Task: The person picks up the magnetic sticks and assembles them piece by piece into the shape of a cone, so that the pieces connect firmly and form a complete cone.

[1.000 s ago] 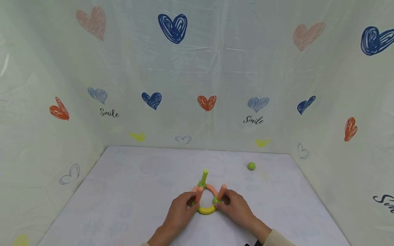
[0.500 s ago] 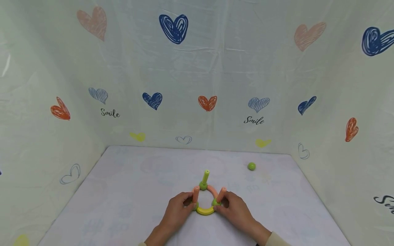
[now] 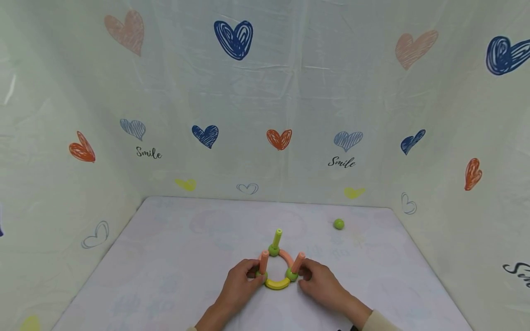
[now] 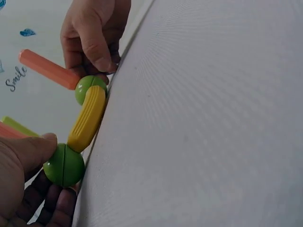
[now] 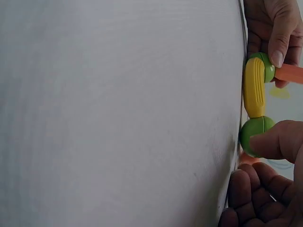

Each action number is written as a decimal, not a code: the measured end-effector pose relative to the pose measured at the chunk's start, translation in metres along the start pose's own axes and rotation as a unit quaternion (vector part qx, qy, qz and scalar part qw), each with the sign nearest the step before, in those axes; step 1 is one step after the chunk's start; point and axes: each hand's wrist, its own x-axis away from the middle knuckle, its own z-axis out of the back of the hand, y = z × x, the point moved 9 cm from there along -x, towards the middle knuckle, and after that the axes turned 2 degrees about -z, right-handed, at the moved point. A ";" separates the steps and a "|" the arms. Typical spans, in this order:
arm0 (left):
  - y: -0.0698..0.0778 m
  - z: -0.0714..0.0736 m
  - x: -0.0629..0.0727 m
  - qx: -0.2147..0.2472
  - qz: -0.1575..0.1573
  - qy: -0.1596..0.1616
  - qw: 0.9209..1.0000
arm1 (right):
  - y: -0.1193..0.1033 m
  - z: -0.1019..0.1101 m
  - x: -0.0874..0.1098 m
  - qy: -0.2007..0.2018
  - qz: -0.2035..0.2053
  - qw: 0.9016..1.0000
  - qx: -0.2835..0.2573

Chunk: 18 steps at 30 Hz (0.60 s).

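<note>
A ring-shaped toy build lies on the table, made of green balls joined by curved pieces, with rods standing up. My left hand (image 3: pixel 240 282) pinches the left green ball (image 4: pixel 64 166) between thumb and fingers, under an orange rod (image 3: pixel 263 263). Beside the right green ball (image 3: pixel 291 275) is my right hand (image 3: pixel 324 282), its thumb drawn off the ball and its fingers loosely bent by the other orange rod (image 3: pixel 298 262). A yellow curved piece (image 3: pixel 277 284) links these two balls. At the back, a yellow-green rod (image 3: pixel 277 239) stands in a third ball (image 3: pixel 273 251), joined to an orange curved piece (image 3: pixel 286 257).
One loose green ball (image 3: pixel 338 224) lies toward the back right of the white table (image 3: pixel 186 248). A pale curtain (image 3: pixel 265 92) printed with hearts surrounds the table at the back and sides.
The left orange rod has come more upright, and the ring has shifted slightly. My right thumb has left the right ball, and that hand has moved a little to the right.
</note>
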 end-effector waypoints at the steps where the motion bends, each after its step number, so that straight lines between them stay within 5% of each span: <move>1: -0.001 0.000 0.000 -0.002 0.002 -0.001 1.000 | 0.003 0.001 -0.001 -0.001 -0.005 1.000 0.002; 10: -0.001 -0.001 -0.001 -0.024 0.003 0.004 1.000 | 0.039 0.035 -0.015 0.065 -0.102 0.992 -0.019; 18: 0.002 0.001 -0.001 -0.033 0.000 0.006 0.999 | 0.069 0.072 -0.021 0.125 -0.123 0.984 -0.025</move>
